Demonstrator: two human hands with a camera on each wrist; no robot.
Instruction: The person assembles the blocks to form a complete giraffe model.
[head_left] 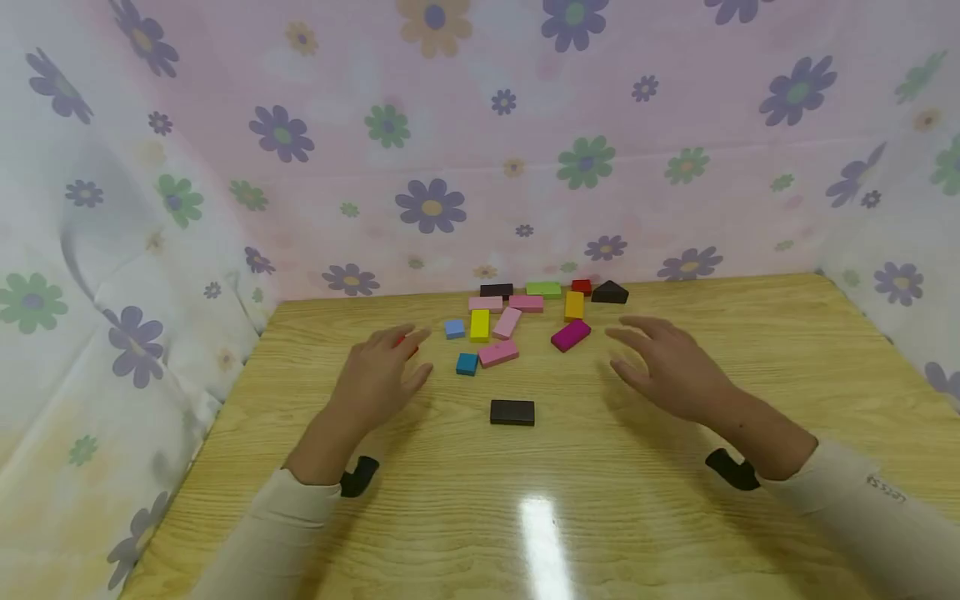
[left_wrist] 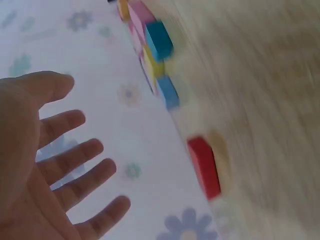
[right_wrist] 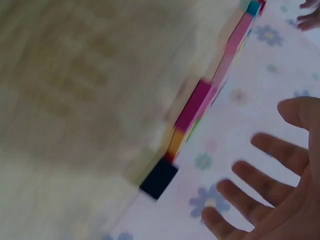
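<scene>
My left hand (head_left: 377, 379) hovers above the table with its fingers spread, holding nothing. A red block (head_left: 412, 351) lies under its fingertips, partly hidden in the head view, but whole in the left wrist view. My right hand (head_left: 671, 371) is also raised, fingers apart and nothing in them. Nearest to it are a magenta block (head_left: 572, 335) and a black triangular block (head_left: 611, 292). Between the hands lie a blue block (head_left: 467, 364), a light blue block (head_left: 454, 329), a yellow block (head_left: 480, 326), a pink block (head_left: 498, 353) and, closer to me, a black rectangular block (head_left: 512, 412).
Farther back sit an orange block (head_left: 574, 306), a green block (head_left: 543, 290), a small red block (head_left: 581, 287) and several more pink and black ones. Flowered cloth (head_left: 480, 200) rises behind and beside the wooden table (head_left: 420, 533). Black straps show at both wrists.
</scene>
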